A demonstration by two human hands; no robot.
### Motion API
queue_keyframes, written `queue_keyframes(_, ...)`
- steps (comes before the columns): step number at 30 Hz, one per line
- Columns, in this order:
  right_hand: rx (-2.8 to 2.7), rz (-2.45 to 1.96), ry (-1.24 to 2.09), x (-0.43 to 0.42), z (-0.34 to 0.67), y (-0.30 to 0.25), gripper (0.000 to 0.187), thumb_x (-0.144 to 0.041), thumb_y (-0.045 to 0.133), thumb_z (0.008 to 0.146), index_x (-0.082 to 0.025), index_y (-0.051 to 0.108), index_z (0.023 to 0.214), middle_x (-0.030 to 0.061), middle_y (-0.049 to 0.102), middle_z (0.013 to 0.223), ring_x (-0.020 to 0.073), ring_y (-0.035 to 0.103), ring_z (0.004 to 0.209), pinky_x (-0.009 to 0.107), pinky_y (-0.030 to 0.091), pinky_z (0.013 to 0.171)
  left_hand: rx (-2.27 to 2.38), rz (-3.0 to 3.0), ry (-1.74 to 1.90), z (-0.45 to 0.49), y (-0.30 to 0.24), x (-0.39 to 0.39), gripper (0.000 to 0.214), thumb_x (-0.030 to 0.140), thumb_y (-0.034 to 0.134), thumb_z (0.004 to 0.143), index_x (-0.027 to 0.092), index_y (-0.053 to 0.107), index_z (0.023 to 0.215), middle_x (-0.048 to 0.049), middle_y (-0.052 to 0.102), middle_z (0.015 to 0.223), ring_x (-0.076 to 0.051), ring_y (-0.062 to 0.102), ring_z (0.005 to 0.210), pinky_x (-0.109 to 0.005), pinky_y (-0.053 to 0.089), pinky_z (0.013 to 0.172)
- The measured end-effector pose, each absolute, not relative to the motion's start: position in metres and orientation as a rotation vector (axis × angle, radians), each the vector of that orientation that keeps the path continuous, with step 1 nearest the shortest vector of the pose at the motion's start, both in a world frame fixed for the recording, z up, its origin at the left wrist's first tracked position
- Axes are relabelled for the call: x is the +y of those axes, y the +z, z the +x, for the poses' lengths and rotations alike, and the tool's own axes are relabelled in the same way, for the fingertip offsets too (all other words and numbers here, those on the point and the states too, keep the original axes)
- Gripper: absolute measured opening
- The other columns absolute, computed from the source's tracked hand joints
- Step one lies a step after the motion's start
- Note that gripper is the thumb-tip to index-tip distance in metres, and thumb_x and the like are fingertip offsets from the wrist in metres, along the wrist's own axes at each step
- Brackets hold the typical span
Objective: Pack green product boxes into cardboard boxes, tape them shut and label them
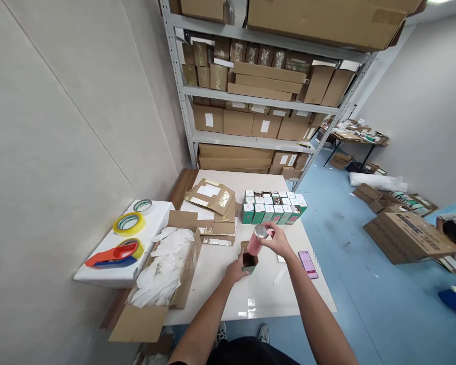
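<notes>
My right hand (276, 240) grips a pink bottle with a silver lid (255, 242) by its upper end, fingers closed round the lid. The bottle is tilted and hangs just above a small open carton (250, 262). My left hand (236, 270) is closed on the left side of that carton, which has a dark inside and a green outer face. Beyond my hands, several green and white small boxes (269, 214) stand in rows on the white table (228, 302). To their left lie flattened cardboard pieces (216, 201).
At left, a cardboard box full of white paper scraps (164, 268) sits beside a white block (108, 272) bearing tape rolls (129, 223) and a red and blue tape dispenser (114, 256). A phone (308, 264) lies near the table's right edge. Shelves of cartons (266, 96) rise behind.
</notes>
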State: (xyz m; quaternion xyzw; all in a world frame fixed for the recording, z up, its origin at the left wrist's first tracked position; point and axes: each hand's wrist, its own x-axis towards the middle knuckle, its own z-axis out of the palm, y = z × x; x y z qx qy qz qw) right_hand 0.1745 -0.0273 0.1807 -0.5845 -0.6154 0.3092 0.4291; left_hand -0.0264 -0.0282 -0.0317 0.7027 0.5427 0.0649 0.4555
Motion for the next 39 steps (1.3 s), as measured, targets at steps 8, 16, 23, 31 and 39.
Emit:
queue_keyframes(8,-1.342,-1.304,0.711,-0.015,0.180,0.208,0.048,-0.039,0.077,0.071,-0.021,0.066,0.114,0.0079,0.072,0.111,0.0241,0.068,0.097,0.038,0.055,0.088,1.404,1.785,0.599,-0.051,0.062,-0.008,0.088,0.038,0.072,0.079,0.028,0.035,0.159,-0.0042,0.068,0.106,-0.023,0.068,0.090,-0.036,0.050,0.086)
queue_keyframes(16,-1.330,-1.201,0.816,-0.008,0.168,0.209,0.047,-0.042,0.084,0.067,-0.021,0.071,0.108,0.0080,0.073,0.112,0.0260,0.068,0.102,0.042,0.055,0.095,1.017,1.632,1.171,-0.001,0.179,-0.003,0.100,0.039,0.088,0.070,0.028,0.037,0.155,-0.0099,0.064,0.127,-0.023,0.063,0.107,-0.035,0.051,0.089)
queue_keyframes(23,-1.242,-1.014,1.124,-0.017,0.185,0.208,0.078,-0.046,0.083,0.074,-0.030,0.054,0.145,0.0078,0.068,0.128,0.0273,0.062,0.121,0.046,0.051,0.103,1.003,1.617,1.273,0.009,0.211,0.006,0.113,0.037,0.089,0.069,0.024,0.027,0.161,-0.0068,0.068,0.108,-0.022,0.067,0.095,-0.036,0.054,0.088)
queue_keyframes(31,-1.173,-0.970,1.312,-0.039,0.185,0.178,0.106,-0.039,0.089,0.066,-0.033,0.034,0.156,0.0061,0.071,0.113,0.0255,0.070,0.103,0.047,0.055,0.095,0.699,1.330,1.175,0.022,0.229,0.019,0.126,0.042,0.088,0.073,0.025,0.005,0.166,-0.0119,0.067,0.119,-0.024,0.067,0.106,-0.042,0.054,0.097)
queue_keyframes(39,-1.193,-1.153,1.073,-0.045,0.189,0.183,0.116,-0.039,0.091,0.063,-0.028,0.029,0.160,0.0041,0.068,0.103,0.0239,0.067,0.098,0.045,0.056,0.093,0.839,1.256,1.119,0.042,0.240,0.028,0.136,0.033,0.095,0.064,0.026,0.006,0.167,-0.0086,0.068,0.116,-0.022,0.066,0.102,-0.043,0.055,0.098)
